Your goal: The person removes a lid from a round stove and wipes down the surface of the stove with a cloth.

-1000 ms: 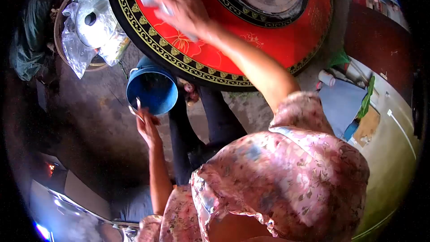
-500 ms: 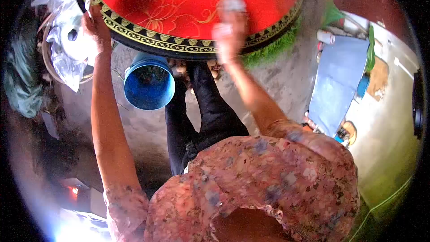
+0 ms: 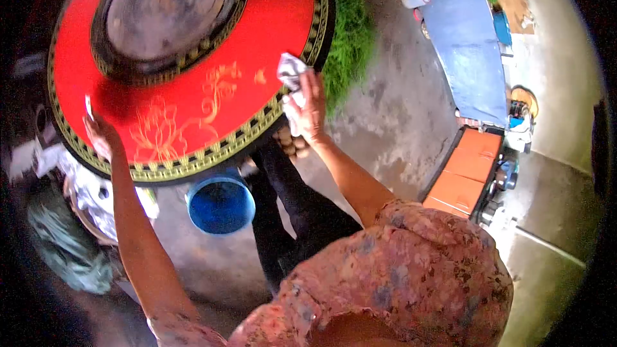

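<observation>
A round red table [image 3: 257, 19] with a black-and-gold border and gold flower patterns fills the upper left. At its centre lies a dark round disc [image 3: 167, 6]. My right hand [image 3: 311, 106] holds a crumpled white cloth [image 3: 292, 71] with dark marks against the right part of the rim. Over the left edge, my left hand [image 3: 103, 133] has its fingers closed around a thin white object [image 3: 89, 106] that sticks up past them; its kind does not show clearly. Below the front rim, a blue bucket [image 3: 220, 209] stands on the floor; its inside is in shadow.
Green leafy stalks [image 3: 347, 45] lie on the floor right of the table. Farther right are a table with a grey-blue cover [image 3: 466, 45] and an orange-topped cabinet [image 3: 464, 173]. White plastic [image 3: 96, 202] and a dark green bag [image 3: 67, 244] sit at lower left.
The view has shifted, so the red table shows lower and farther left, with its central disc now visible. My right hand with the cloth is now at the right rim. My left hand stays at the left edge.
</observation>
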The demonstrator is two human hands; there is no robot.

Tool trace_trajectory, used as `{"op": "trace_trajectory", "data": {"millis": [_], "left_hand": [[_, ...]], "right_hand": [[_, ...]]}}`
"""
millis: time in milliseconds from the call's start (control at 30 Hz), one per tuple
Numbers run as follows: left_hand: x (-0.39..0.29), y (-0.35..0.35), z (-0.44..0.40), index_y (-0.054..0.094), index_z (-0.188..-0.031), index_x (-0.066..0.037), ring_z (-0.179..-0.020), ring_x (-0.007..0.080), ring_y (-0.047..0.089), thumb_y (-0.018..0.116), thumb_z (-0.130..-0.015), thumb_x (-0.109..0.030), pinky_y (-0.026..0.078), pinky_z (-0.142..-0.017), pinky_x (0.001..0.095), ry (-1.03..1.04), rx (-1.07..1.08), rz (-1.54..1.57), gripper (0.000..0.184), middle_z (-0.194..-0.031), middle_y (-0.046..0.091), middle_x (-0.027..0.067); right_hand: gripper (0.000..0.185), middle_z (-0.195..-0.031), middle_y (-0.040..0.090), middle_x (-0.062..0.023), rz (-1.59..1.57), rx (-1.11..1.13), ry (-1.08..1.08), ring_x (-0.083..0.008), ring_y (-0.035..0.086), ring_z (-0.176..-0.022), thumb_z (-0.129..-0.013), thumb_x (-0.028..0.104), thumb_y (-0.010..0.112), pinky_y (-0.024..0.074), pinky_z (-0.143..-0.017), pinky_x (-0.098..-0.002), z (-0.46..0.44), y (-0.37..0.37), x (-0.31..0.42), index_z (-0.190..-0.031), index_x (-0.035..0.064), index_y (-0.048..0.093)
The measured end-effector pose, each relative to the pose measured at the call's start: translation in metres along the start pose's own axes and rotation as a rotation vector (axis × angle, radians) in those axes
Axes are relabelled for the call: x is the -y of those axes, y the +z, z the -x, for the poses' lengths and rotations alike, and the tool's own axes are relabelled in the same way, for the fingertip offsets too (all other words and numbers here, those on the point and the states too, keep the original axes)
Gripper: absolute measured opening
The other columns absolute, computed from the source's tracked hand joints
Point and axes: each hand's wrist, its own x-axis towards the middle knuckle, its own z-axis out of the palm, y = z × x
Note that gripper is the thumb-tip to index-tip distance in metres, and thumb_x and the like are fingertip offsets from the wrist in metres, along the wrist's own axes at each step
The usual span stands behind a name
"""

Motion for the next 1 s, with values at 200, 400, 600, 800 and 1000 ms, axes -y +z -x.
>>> {"op": "trace_trajectory", "data": {"millis": [200, 400, 600, 800, 1000], "left_hand": [[0.045, 0.028, -0.057, 0.050, -0.139, -0.011, -0.119, 0.0430, 0.052, 0.041, -0.103, -0.027, 0.037, -0.106, 0.0482, 0.100, -0.107, -0.198, 0.041, -0.130, 0.056, 0.0256], [-0.014, 0.021, -0.075, 0.049, -0.141, -0.013, -0.117, 0.0368, 0.055, 0.035, -0.105, -0.022, 0.041, -0.101, 0.0459, 0.071, -0.119, -0.407, 0.040, -0.132, 0.059, 0.0134], [-0.034, 0.025, -0.072, 0.050, -0.137, -0.004, -0.127, 0.0341, 0.050, 0.033, -0.105, -0.021, 0.037, -0.107, 0.0456, 0.026, -0.076, -0.458, 0.039, -0.139, 0.053, 0.0138], [-0.043, 0.028, -0.072, 0.050, -0.136, -0.005, -0.133, 0.0352, 0.044, 0.033, -0.106, -0.021, 0.034, -0.111, 0.0487, 0.005, -0.046, -0.535, 0.039, -0.144, 0.049, 0.0129], [-0.028, 0.032, -0.066, 0.050, -0.137, -0.012, -0.137, 0.0332, 0.038, 0.028, -0.106, -0.021, 0.030, -0.115, 0.0481, -0.061, -0.033, -0.612, 0.040, -0.146, 0.047, 0.0089]], "right_hand": [[0.091, -0.144, 0.036, -0.0329, -0.142, -0.272, 0.425, -0.0472, 0.037, -0.132, -0.087, 0.052, 0.064, 0.0311, -0.111, -0.0489, -0.116, 0.033, -0.071, -0.146, -0.0080, 0.029], [0.087, -0.146, 0.037, -0.0285, 0.014, -0.213, 0.439, -0.0461, 0.035, -0.135, -0.090, 0.061, 0.052, 0.0296, -0.112, -0.0502, -0.240, 0.046, -0.131, -0.147, -0.0009, 0.031], [0.066, -0.133, 0.051, -0.0242, 0.197, -0.284, 0.212, -0.0414, 0.048, -0.122, -0.093, 0.045, 0.057, 0.0399, -0.102, -0.0497, -0.401, 0.076, -0.143, -0.140, -0.0001, 0.043], [0.060, -0.127, 0.056, -0.0205, 0.258, -0.358, -0.018, -0.0367, 0.051, -0.119, -0.091, 0.044, 0.061, 0.0408, -0.099, -0.0498, -0.561, 0.145, -0.103, -0.134, 0.0023, 0.051], [0.062, -0.132, 0.053, -0.0198, 0.171, -0.281, -0.184, -0.0358, 0.049, -0.123, -0.092, 0.048, 0.055, 0.0345, -0.107, -0.0465, -0.681, 0.223, 0.003, -0.134, 0.0032, 0.050]]}}
